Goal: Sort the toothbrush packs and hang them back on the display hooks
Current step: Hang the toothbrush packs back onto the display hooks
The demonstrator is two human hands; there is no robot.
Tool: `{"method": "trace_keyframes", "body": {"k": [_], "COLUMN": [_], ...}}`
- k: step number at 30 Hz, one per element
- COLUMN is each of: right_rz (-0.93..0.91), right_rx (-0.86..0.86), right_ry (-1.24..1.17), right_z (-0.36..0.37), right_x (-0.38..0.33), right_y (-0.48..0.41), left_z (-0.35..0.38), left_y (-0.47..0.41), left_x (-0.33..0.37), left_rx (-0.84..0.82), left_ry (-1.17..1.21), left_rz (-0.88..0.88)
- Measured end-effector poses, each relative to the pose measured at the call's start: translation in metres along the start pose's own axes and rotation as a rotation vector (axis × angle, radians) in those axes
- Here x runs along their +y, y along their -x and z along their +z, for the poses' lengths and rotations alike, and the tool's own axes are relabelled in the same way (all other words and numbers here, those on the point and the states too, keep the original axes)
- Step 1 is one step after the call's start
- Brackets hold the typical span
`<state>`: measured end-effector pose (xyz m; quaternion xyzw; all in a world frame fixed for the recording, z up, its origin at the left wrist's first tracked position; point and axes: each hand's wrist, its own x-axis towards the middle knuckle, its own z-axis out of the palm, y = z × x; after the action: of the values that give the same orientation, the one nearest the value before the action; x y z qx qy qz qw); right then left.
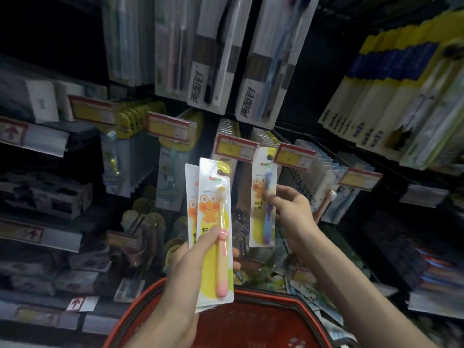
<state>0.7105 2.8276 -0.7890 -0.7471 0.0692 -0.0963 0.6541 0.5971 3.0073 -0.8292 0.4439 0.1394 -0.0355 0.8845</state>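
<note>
Right hand (288, 209) pinches the purple pack (263, 197) mid-card, raised near the tagged hooks; left hand (195, 259) grips the pink packs (213, 229). Better to line the hang-hole up squarely with the hook tip, then slide

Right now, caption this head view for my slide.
Left hand holds pink toothbrush packs; right hand lifts purple toothbrush pack toward display hooks.

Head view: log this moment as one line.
left hand: holds pink toothbrush packs | right hand: lifts purple toothbrush pack toward hooks | red basket: below
</note>
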Motion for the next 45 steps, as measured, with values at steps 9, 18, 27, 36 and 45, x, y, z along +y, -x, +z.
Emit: {"method": "trace_keyframes", "body": {"k": [9, 18, 27, 36, 45], "right_rz": [0.027, -0.006, -0.037, -0.066, 0.032], "right_rx": [0.116, 0.119, 0.107, 0.03, -0.337], "right_ry": [-0.115, 0.004, 0.15, 0.185, -0.194], "right_z": [0.012, 0.01, 0.006, -0.02, -0.021], "right_x": [-0.004, 0.004, 0.015, 0.035, 0.032], "right_y": [-0.009, -0.016, -0.017, 0.036, 0.094], "left_z": [0.001, 0.001, 0.002, 0.005, 0.011], "left_y": [0.01, 0.016, 0.01, 0.011, 0.011], "left_x": [0.007, 0.011, 0.009, -0.006, -0.024], "left_rx": [-0.047, -0.05, -0.054, -0.069, -0.106], "left_ry": [0.017, -0.045, -0.066, -0.089, -0.286], "left_rz": [0.002, 0.04, 0.039, 0.019, 0.022]}}
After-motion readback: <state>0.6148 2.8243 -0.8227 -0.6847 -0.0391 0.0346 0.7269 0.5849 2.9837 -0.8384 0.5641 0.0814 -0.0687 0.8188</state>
